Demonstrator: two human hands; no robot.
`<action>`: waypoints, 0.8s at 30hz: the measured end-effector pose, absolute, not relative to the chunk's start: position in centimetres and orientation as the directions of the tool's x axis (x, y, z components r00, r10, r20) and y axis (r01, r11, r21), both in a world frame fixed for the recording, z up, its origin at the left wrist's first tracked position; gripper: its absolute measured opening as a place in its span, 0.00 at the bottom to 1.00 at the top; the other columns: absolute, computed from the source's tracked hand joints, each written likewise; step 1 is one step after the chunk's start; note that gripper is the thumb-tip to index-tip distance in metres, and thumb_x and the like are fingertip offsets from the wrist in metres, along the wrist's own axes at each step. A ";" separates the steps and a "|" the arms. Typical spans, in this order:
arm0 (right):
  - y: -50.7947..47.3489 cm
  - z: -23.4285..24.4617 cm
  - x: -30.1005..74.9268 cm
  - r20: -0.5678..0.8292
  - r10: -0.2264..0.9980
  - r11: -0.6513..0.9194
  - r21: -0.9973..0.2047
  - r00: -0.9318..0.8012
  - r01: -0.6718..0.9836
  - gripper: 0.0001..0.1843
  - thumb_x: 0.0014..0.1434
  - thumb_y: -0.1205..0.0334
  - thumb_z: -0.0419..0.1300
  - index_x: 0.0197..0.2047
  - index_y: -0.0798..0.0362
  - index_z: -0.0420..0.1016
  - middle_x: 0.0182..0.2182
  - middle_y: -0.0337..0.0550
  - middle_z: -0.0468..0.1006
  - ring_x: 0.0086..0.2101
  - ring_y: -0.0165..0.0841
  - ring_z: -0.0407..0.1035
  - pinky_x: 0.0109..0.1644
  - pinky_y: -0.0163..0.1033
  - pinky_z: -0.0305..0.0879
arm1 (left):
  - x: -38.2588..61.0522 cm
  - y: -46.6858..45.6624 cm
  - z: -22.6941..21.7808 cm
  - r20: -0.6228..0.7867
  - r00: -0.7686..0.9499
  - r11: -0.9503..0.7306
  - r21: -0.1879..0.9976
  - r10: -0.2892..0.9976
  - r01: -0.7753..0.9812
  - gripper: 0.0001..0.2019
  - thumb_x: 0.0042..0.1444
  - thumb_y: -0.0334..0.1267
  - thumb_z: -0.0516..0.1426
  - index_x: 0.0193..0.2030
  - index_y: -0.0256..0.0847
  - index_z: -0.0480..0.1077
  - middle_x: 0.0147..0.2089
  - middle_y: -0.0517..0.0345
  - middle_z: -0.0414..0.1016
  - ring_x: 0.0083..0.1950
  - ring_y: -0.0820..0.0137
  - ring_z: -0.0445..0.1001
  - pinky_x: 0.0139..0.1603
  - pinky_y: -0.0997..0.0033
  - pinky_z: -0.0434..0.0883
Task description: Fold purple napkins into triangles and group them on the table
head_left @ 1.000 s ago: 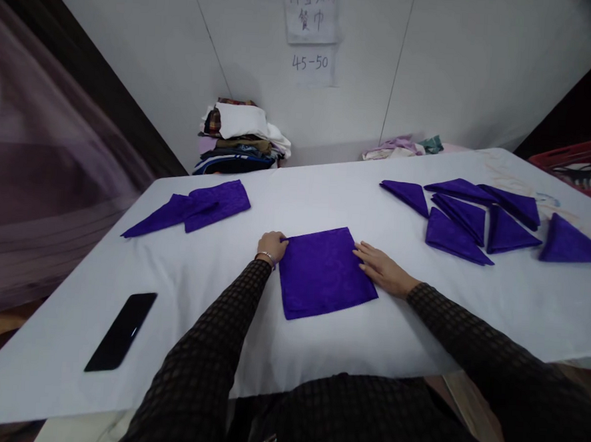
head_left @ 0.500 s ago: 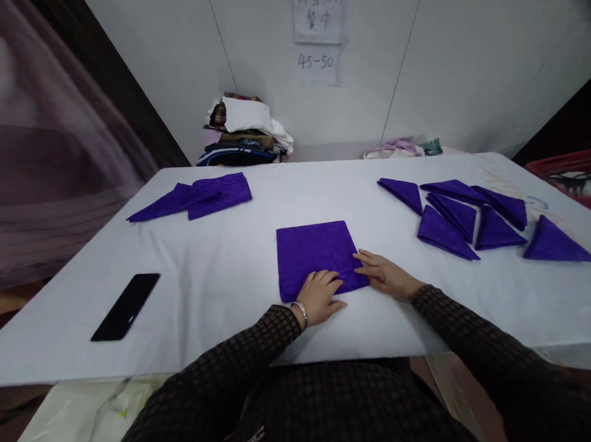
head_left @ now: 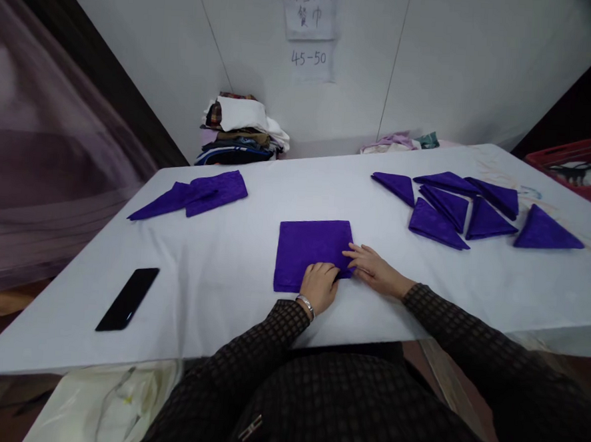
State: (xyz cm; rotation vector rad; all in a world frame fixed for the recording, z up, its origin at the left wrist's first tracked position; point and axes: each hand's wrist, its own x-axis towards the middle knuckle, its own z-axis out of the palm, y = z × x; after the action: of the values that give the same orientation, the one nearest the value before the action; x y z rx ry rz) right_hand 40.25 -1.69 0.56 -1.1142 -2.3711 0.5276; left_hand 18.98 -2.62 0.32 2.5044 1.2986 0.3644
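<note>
A purple napkin, folded into a square, lies flat on the white table in front of me. My left hand, with a bracelet at its wrist, is at the near edge, fingers bent and closed on the cloth; its thumb is hidden. At the right edge, near the close corner, my right hand touches the napkin with its fingers stretched and apart. The corner between both hands is partly covered by them.
Several purple napkins folded into triangles lie at the right. Two more purple cloths overlap at the far left. A black phone rests near the left front. Behind the table are stacked clothes and a red basket.
The napkin has turned slightly and now lies squarer to me. My left hand's fingers have drawn in, and its thumb no longer shows. The whole view has shifted a little.
</note>
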 end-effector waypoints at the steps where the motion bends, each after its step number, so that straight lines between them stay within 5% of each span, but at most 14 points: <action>1: -2.2 0.9 40.0 0.248 0.790 0.594 -0.534 -0.561 0.601 0.14 0.61 0.66 0.48 0.45 0.50 0.73 0.56 0.47 0.71 0.62 0.40 0.52 0.64 0.59 0.44 | 18.7 -3.0 0.5 0.098 0.558 -0.548 0.386 0.824 0.742 0.17 0.58 0.39 0.53 0.54 0.44 0.67 0.53 0.52 0.71 0.55 0.61 0.65 0.55 0.58 0.60; 5: -3.7 1.8 39.2 0.259 0.795 0.582 -0.584 -0.549 0.566 0.16 0.62 0.66 0.48 0.49 0.47 0.71 0.46 0.44 0.77 0.55 0.37 0.65 0.64 0.58 0.43 | 17.8 -4.4 0.7 0.093 0.552 -0.534 0.428 0.829 0.729 0.27 0.52 0.48 0.59 0.59 0.44 0.63 0.57 0.51 0.69 0.58 0.59 0.63 0.59 0.56 0.57; 8: -4.1 2.0 38.5 0.278 0.804 0.573 -0.601 -0.526 0.557 0.15 0.63 0.63 0.48 0.49 0.46 0.72 0.41 0.41 0.78 0.45 0.35 0.71 0.64 0.56 0.47 | 17.4 -4.5 0.5 0.054 0.530 -0.496 0.442 0.846 0.747 0.18 0.54 0.42 0.57 0.52 0.43 0.69 0.52 0.52 0.73 0.54 0.61 0.68 0.56 0.59 0.62; 13: -3.7 2.6 37.4 0.245 0.858 0.469 -0.732 -0.453 0.494 0.14 0.63 0.59 0.50 0.46 0.50 0.73 0.39 0.43 0.78 0.40 0.35 0.71 0.47 0.43 0.66 | 16.9 -4.1 0.5 -0.010 0.414 -0.332 0.581 0.910 0.744 0.09 0.57 0.38 0.54 0.40 0.40 0.74 0.39 0.53 0.78 0.43 0.64 0.74 0.45 0.65 0.68; 19: -0.6 3.5 35.5 0.189 0.902 0.373 -0.795 -0.389 0.478 0.11 0.59 0.63 0.52 0.40 0.52 0.74 0.31 0.38 0.77 0.31 0.32 0.69 0.36 0.36 0.64 | 15.4 -3.4 1.2 -0.123 0.360 -0.097 0.839 0.925 0.536 0.13 0.52 0.39 0.59 0.45 0.42 0.73 0.41 0.59 0.80 0.40 0.68 0.76 0.44 0.67 0.72; 24: 3.6 3.2 33.8 0.139 0.927 0.318 -0.783 -0.348 0.535 0.08 0.56 0.65 0.53 0.35 0.52 0.74 0.28 0.37 0.75 0.29 0.31 0.67 0.34 0.35 0.62 | 12.8 -2.3 0.7 -0.195 0.302 0.017 0.863 0.933 0.506 0.16 0.48 0.40 0.62 0.44 0.40 0.71 0.42 0.58 0.79 0.41 0.67 0.77 0.46 0.65 0.73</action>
State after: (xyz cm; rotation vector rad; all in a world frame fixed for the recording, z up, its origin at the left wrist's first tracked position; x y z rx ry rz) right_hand 33.77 3.58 3.18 -1.2860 -1.9994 0.8633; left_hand 12.77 -2.33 0.68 1.6280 1.3370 0.5697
